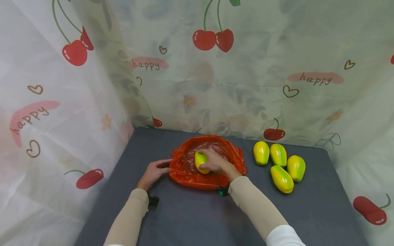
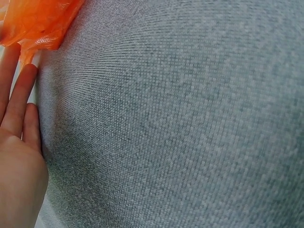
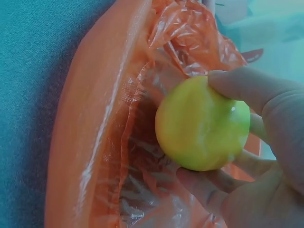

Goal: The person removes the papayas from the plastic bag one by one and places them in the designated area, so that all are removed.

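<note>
A red plastic bag [image 1: 191, 182] lies on the dark table with its mouth spread wide and its rim rolled outward. Over the bag's opening, my right hand [image 1: 215, 161] holds a yellow-green mango [image 1: 200, 162]. The right wrist view shows the thumb on one side of the mango [image 3: 202, 126] and the fingers on the other. At the bag's left edge is my left hand [image 1: 154, 173]. Its fingers [image 2: 21, 102] look straight in the left wrist view, their tips against the bag [image 2: 42, 23]; the thumb is not clearly seen there.
Several more mangoes [image 1: 278, 154] lie grouped on the table [image 1: 197, 218] to the right of the bag. A curtain [image 1: 246, 68] printed with cherries hangs behind the table and along both sides.
</note>
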Tool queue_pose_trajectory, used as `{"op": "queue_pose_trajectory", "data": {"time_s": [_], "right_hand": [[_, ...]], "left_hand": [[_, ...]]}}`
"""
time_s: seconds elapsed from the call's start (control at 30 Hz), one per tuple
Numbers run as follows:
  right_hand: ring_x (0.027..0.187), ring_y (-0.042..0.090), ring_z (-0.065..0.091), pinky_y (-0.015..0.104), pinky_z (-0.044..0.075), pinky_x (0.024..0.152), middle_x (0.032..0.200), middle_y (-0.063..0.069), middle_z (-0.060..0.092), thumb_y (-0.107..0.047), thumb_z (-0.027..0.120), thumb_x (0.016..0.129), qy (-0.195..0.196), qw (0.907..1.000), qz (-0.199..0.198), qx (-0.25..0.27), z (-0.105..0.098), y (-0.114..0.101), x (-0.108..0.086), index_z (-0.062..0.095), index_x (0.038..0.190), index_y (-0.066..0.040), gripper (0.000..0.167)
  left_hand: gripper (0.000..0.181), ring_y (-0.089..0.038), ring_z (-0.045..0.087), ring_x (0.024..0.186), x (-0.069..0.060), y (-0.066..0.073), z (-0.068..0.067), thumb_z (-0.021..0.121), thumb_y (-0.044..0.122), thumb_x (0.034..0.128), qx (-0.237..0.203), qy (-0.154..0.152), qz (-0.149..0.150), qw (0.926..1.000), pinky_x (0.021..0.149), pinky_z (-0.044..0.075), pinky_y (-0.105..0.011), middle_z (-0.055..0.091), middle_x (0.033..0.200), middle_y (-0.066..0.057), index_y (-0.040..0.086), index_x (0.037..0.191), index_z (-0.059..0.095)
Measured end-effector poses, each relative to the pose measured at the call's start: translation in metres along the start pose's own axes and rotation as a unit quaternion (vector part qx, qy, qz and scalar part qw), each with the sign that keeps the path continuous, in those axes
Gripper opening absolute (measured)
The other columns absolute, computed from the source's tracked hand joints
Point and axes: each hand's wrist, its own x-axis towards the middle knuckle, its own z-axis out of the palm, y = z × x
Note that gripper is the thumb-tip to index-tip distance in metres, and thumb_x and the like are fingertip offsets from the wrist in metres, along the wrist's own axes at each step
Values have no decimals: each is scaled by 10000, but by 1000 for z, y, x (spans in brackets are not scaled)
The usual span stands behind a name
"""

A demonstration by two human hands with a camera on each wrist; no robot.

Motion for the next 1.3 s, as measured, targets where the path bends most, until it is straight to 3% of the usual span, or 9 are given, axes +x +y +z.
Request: {"op": "queue_pose_trajectory", "data": {"time_s": [0.47, 0.87, 1.3], "right_hand": [[1220, 289, 526, 480, 476, 1069, 1491, 111, 505, -288, 791, 857, 435, 9988, -174, 166, -6, 5, -21, 481, 1512, -142, 739], [1154, 294, 547, 479, 528, 977, 1437, 144, 521, -256, 802, 850, 767, 9934, -492, 699, -13, 4, -40, 530, 1427, -94, 659], [1221, 325, 530, 507, 505, 1006, 1497, 163, 472, -286, 774, 879, 1253, 9887, -223, 796, -22, 21, -72, 503, 1449, -100, 658]], "left_hand": [[447, -253, 593, 1321, 0, -1, 4, 803, 251, 879, 20, 1, 9, 10000, 1157, 448, -515, 672, 1388, -24, 279, 1313, 702], [448, -252, 581, 1333, 0, 0, 1, 808, 264, 872, 2, 47, -107, 9999, 1169, 438, -508, 666, 1397, -16, 286, 1307, 705], [441, -250, 581, 1338, -1, -1, 0, 802, 268, 879, 55, 6, -7, 10000, 1178, 426, -513, 670, 1390, -13, 284, 1309, 702]]}}
